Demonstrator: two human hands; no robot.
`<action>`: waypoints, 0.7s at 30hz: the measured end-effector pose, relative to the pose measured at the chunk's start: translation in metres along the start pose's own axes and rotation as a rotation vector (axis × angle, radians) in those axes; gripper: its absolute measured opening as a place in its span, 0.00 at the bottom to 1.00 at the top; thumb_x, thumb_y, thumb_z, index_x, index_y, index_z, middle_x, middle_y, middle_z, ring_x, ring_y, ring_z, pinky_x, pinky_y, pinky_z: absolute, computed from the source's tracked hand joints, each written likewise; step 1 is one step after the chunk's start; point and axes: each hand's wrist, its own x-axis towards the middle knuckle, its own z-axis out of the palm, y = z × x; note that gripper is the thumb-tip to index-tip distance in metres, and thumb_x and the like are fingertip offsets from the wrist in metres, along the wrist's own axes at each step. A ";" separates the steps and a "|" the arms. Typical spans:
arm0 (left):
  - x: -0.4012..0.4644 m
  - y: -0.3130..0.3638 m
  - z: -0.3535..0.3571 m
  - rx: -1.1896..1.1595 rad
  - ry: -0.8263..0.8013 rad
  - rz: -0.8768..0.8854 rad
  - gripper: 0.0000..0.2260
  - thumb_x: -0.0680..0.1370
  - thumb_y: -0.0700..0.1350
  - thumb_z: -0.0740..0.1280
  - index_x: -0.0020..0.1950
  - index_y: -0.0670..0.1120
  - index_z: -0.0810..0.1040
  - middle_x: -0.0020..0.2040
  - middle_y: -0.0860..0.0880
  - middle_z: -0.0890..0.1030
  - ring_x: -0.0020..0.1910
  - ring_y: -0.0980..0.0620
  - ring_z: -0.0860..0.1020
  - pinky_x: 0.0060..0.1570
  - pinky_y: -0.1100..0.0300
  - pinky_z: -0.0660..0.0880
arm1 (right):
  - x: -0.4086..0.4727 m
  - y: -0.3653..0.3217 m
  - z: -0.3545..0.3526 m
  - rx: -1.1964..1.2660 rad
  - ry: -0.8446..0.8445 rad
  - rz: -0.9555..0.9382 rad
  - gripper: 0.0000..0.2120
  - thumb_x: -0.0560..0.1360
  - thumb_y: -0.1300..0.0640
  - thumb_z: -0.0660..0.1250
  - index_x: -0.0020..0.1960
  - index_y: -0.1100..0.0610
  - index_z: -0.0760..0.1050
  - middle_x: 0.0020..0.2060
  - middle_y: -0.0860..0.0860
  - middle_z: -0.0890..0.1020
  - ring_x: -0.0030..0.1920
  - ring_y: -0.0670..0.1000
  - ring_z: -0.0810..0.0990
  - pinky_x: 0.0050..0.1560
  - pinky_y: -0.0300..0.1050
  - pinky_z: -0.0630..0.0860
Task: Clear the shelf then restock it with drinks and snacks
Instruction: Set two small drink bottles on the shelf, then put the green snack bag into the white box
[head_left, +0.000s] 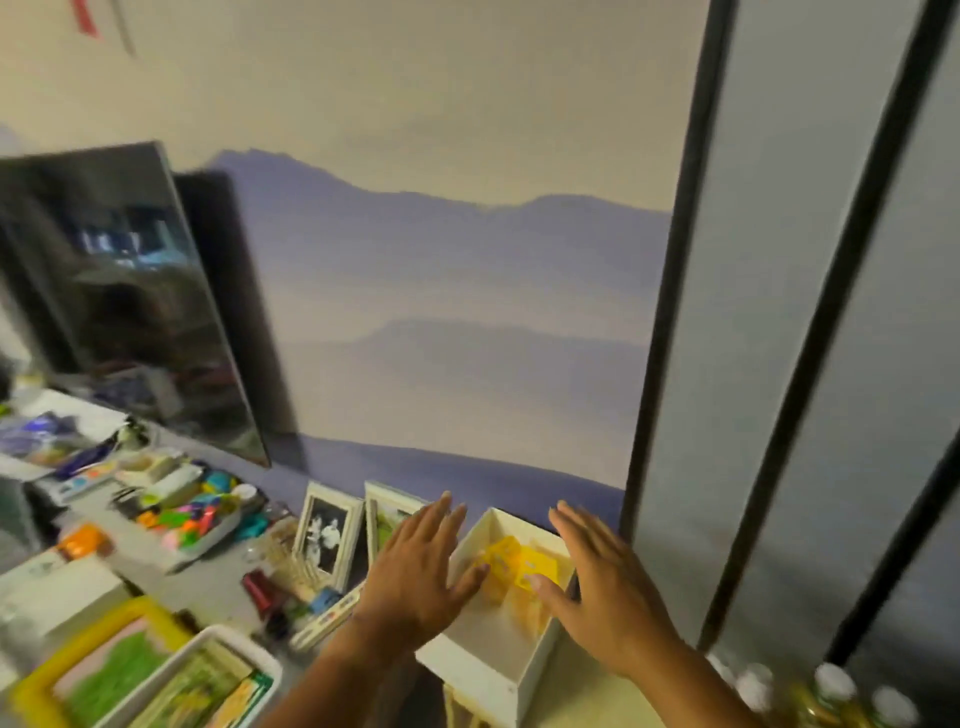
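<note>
A white open box (491, 654) stands on the counter by the wall, with yellow plastic pieces (519, 569) lying inside it. My left hand (418, 569) is at the box's left wall, fingers spread and flat. My right hand (605, 587) is at its right side, fingers also spread, thumb near the yellow pieces. Neither hand is closed on the box. Several white-capped bottles (831, 688) of yellow drink stand at the bottom right.
Two white photo frames (327, 535) lean on the wall left of the box. A tray of colourful toys (195, 519), a yellow-rimmed tray (78, 670), a white basket (208, 680) and small clutter fill the counter on the left. A dark screen (130, 291) hangs above. Black-framed panels (670, 291) stand at right.
</note>
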 end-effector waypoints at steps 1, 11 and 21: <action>-0.016 -0.017 -0.014 0.007 0.015 -0.039 0.36 0.77 0.72 0.47 0.81 0.55 0.52 0.81 0.54 0.49 0.80 0.52 0.49 0.74 0.58 0.43 | 0.005 -0.023 0.008 0.001 -0.019 -0.026 0.45 0.69 0.20 0.41 0.80 0.43 0.53 0.80 0.41 0.56 0.79 0.47 0.56 0.77 0.49 0.61; -0.254 -0.240 -0.145 0.136 0.046 -0.417 0.35 0.77 0.71 0.48 0.80 0.57 0.48 0.81 0.55 0.49 0.80 0.52 0.50 0.76 0.54 0.49 | 0.000 -0.328 0.135 0.064 -0.188 -0.280 0.37 0.76 0.30 0.54 0.80 0.44 0.50 0.80 0.42 0.52 0.80 0.47 0.52 0.78 0.48 0.57; -0.401 -0.426 -0.226 0.169 0.023 -0.517 0.44 0.69 0.76 0.34 0.80 0.57 0.52 0.81 0.54 0.52 0.80 0.50 0.52 0.77 0.52 0.49 | -0.016 -0.537 0.245 0.040 -0.249 -0.353 0.40 0.74 0.26 0.46 0.81 0.45 0.50 0.81 0.42 0.52 0.80 0.46 0.49 0.79 0.48 0.52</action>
